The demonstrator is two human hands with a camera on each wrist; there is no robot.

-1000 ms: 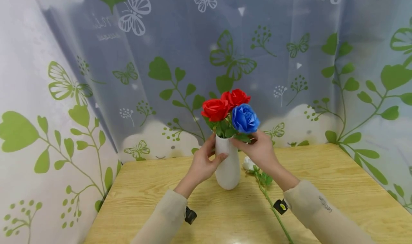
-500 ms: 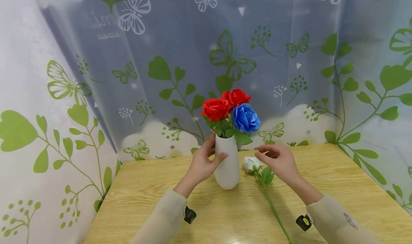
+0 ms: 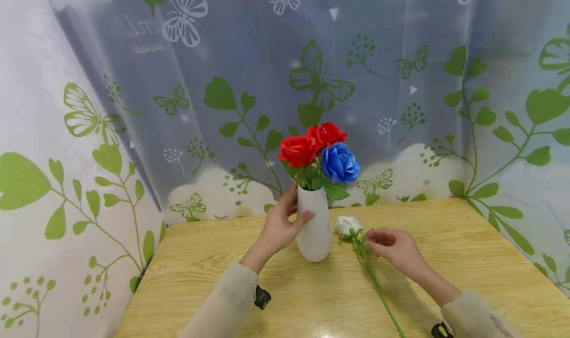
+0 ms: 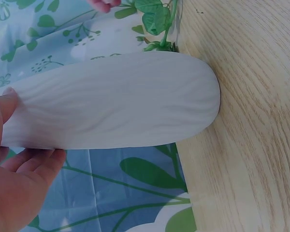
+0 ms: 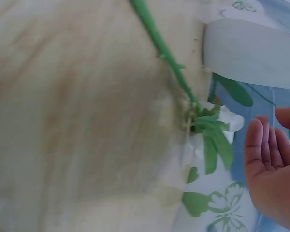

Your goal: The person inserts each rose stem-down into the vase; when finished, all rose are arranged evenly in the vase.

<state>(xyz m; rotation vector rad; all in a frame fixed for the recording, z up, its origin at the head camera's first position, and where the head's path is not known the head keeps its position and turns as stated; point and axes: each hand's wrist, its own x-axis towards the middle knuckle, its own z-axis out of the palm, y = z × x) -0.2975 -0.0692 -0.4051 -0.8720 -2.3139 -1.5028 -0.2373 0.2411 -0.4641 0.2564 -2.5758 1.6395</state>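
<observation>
My left hand (image 3: 277, 229) holds a white vase (image 3: 315, 234) by its upper left side, thumb across the front. In the left wrist view the fingers lie around the vase (image 4: 121, 101). Two red roses (image 3: 297, 151) and a blue rose (image 3: 340, 164) stand in the vase, their stems hidden inside it. To its right a white rose (image 3: 347, 225) lies on the table, its long green stem running toward me. Beside that rose's leaves is my right hand (image 3: 396, 251). The right wrist view shows this hand (image 5: 275, 179) with bent fingers apart from the thumb, holding nothing.
The wooden table (image 3: 200, 268) meets a patterned curtain (image 3: 249, 56) at its back edge. More curtain hangs at the left and right sides. Each wrist wears a small black device (image 3: 262, 297) below a light sleeve (image 3: 222, 303).
My right hand has let go of the blue rose's leaves at the vase mouth and moved right and down to the white rose's leaves. The left hand stays on the vase.
</observation>
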